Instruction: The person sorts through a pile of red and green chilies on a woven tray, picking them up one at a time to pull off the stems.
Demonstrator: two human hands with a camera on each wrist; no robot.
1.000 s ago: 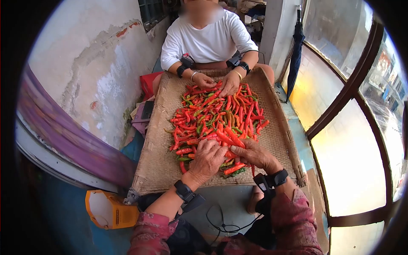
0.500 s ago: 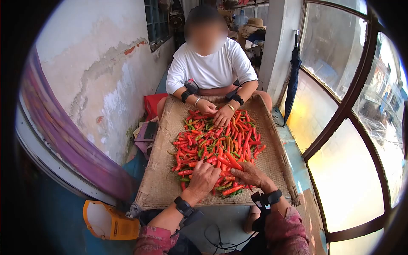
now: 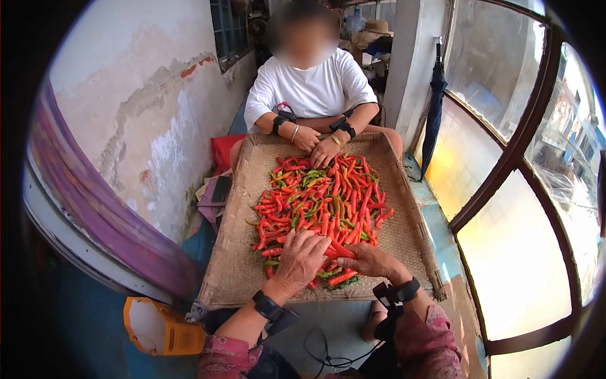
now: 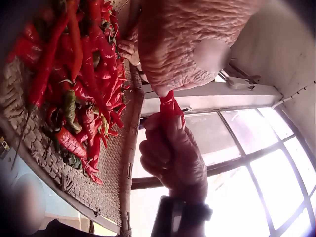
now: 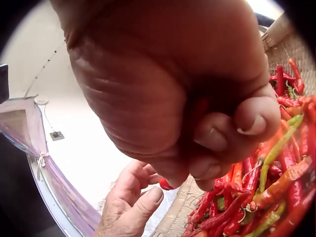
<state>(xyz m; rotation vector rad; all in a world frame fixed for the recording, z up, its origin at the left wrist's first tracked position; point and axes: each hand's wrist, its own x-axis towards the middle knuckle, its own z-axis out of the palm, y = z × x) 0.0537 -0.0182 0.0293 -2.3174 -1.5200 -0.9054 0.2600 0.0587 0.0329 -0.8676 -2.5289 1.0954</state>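
Observation:
My right hand point(image 3: 374, 261) holds red chili peppers point(image 3: 343, 249) above the near part of the pile, its fingers curled round them. In the right wrist view, a red pepper tip point(image 5: 166, 184) pokes out past those curled fingers. My left hand point(image 3: 299, 259) is close beside it on the left, fingers extended. In that same view its thumb and fingers stand apart, near the pepper tip. Under both hands lies a pile of red chilies point(image 3: 315, 202) with some green ones, in a woven tray point(image 3: 243, 265).
Across the tray sits a person in a white shirt point(image 3: 309, 85), one hand point(image 3: 326, 151) on the pile's far edge. A yellow container point(image 3: 180, 333) stands on the floor at left. Windows line the right side, where a dark umbrella point(image 3: 434, 114) hangs. A cable point(image 3: 325, 360) lies below.
My left hand's fingers have gone from curled by the peppers to more extended. My right hand keeps its hold. The other person's hands have shifted on the pile, and the head view has tilted up.

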